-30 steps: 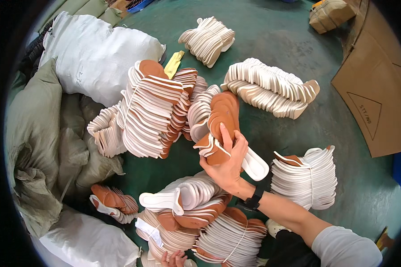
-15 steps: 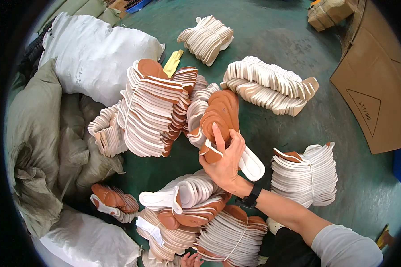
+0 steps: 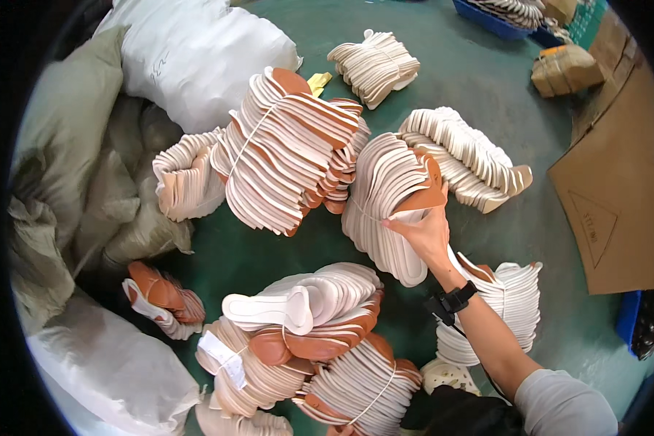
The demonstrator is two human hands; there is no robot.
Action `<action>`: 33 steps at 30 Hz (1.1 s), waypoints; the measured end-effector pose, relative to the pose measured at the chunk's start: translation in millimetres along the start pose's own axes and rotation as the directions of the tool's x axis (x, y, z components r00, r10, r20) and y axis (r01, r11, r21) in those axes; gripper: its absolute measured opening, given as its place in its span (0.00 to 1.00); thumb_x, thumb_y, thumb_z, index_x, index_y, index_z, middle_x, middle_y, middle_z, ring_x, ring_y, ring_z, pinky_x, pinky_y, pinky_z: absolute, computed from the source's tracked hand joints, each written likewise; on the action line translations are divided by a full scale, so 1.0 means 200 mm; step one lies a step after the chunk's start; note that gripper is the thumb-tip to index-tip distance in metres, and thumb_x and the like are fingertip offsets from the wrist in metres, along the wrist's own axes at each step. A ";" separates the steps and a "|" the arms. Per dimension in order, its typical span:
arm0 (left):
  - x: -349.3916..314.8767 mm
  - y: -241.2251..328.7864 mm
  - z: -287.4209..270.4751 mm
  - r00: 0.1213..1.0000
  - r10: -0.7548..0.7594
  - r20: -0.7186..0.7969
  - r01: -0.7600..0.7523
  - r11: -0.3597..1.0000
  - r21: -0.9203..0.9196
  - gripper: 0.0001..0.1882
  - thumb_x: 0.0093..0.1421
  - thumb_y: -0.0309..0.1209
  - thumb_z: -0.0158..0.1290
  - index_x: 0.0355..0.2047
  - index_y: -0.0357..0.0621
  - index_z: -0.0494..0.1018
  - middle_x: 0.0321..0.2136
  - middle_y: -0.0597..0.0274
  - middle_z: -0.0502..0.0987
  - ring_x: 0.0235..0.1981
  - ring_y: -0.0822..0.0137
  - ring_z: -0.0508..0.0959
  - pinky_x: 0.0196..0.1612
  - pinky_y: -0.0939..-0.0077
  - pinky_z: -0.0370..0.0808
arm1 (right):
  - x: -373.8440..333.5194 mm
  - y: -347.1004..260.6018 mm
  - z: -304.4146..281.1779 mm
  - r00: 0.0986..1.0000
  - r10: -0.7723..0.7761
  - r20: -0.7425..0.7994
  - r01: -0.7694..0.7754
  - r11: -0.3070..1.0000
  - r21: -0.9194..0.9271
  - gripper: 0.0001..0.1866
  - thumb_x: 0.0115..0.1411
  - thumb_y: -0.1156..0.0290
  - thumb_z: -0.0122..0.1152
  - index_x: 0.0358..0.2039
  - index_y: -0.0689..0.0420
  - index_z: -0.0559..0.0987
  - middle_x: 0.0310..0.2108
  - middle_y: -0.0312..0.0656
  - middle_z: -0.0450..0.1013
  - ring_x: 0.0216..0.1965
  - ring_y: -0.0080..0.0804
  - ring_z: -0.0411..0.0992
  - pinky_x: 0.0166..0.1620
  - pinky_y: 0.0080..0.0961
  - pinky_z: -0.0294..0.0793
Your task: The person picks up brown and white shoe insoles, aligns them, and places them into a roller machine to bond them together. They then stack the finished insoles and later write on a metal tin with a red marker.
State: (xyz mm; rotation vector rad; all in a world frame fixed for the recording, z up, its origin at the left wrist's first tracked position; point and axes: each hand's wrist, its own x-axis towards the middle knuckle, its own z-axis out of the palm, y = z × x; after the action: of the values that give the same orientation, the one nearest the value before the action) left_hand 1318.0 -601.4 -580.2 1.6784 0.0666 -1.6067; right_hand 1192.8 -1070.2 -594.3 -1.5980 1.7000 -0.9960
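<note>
Head view: right hand [image 3: 427,236] closed on the edge of a white-and-brown insole bundle [image 3: 376,207], thumb on the near side. Bundle sits mid-floor, between the big tied stack [image 3: 272,163] on its left and the long white stack [image 3: 461,152] to its right. Left hand [image 3: 340,431] (just fingertips at the lower edge) is by the lower tied bundle [image 3: 367,385]; can't tell its grip. Black watch [image 3: 452,301] on right wrist.
</note>
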 end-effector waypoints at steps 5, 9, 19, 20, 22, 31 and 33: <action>0.18 0.03 0.01 0.998 -0.058 -0.004 0.058 0.998 0.035 0.13 0.60 0.39 0.55 0.38 0.43 0.72 0.19 0.72 0.68 0.22 0.78 0.69 0.28 0.78 0.67 | 0.12 -0.02 -0.03 0.985 0.130 0.112 -0.132 0.991 0.015 0.67 0.32 0.57 0.79 0.66 0.59 0.43 0.51 0.59 0.69 0.49 0.54 0.71 0.54 0.38 0.69; 0.08 0.23 0.01 0.985 -0.171 0.017 0.166 0.972 0.167 0.20 0.56 0.46 0.59 0.41 0.45 0.72 0.26 0.63 0.76 0.32 0.72 0.76 0.36 0.74 0.74 | 0.15 -0.28 -0.20 0.974 0.181 0.139 -0.171 0.982 -0.084 0.63 0.32 0.59 0.77 0.65 0.55 0.47 0.50 0.58 0.69 0.50 0.53 0.71 0.54 0.39 0.69; -0.44 1.01 0.22 0.925 -0.342 -0.167 0.308 0.931 -0.198 0.32 0.50 0.42 0.63 0.52 0.42 0.67 0.42 0.54 0.74 0.41 0.59 0.76 0.40 0.62 0.77 | 0.00 -1.14 -1.12 0.952 0.259 0.162 -0.230 0.957 -0.179 0.61 0.32 0.62 0.76 0.65 0.55 0.48 0.52 0.53 0.69 0.52 0.50 0.70 0.56 0.38 0.67; -0.52 1.06 0.23 0.892 -0.409 -0.193 0.367 0.904 -0.219 0.27 0.51 0.42 0.62 0.48 0.45 0.69 0.40 0.56 0.75 0.41 0.59 0.76 0.39 0.59 0.76 | -0.02 -1.23 -1.24 0.952 0.248 0.180 -0.216 0.960 -0.179 0.62 0.32 0.63 0.76 0.65 0.56 0.48 0.53 0.54 0.68 0.53 0.50 0.69 0.57 0.38 0.66; -0.77 1.21 0.33 0.901 -0.404 -0.159 0.330 0.876 -0.352 0.27 0.50 0.41 0.62 0.48 0.45 0.69 0.41 0.55 0.74 0.42 0.57 0.75 0.41 0.57 0.75 | -0.06 -1.41 -1.52 0.962 0.176 0.208 -0.135 0.971 -0.200 0.62 0.32 0.63 0.76 0.65 0.58 0.47 0.53 0.55 0.67 0.54 0.49 0.68 0.58 0.38 0.66; -2.23 1.74 0.53 0.956 -0.291 -0.024 0.260 0.886 -0.383 0.25 0.49 0.44 0.65 0.40 0.42 0.70 0.34 0.59 0.75 0.37 0.67 0.74 0.42 0.71 0.71 | -0.46 -2.56 -2.68 0.983 -0.159 0.096 0.184 0.910 -0.371 0.61 0.32 0.61 0.78 0.64 0.63 0.51 0.51 0.53 0.65 0.49 0.49 0.65 0.52 0.39 0.62; -2.45 1.81 0.52 0.981 -0.174 -0.082 0.146 0.952 -0.270 0.21 0.50 0.41 0.64 0.36 0.43 0.69 0.30 0.62 0.73 0.32 0.69 0.72 0.37 0.73 0.69 | -0.60 -2.70 -2.88 0.966 -0.259 -0.001 0.241 0.901 -0.361 0.58 0.33 0.62 0.77 0.62 0.63 0.54 0.51 0.54 0.65 0.50 0.52 0.65 0.51 0.43 0.62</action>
State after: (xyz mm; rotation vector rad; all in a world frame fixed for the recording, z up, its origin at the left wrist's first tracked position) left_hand 1333.2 -675.7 32.9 1.5794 0.4612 -1.5479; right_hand 1020.5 -878.0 162.1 -2.0880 1.8203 -0.8833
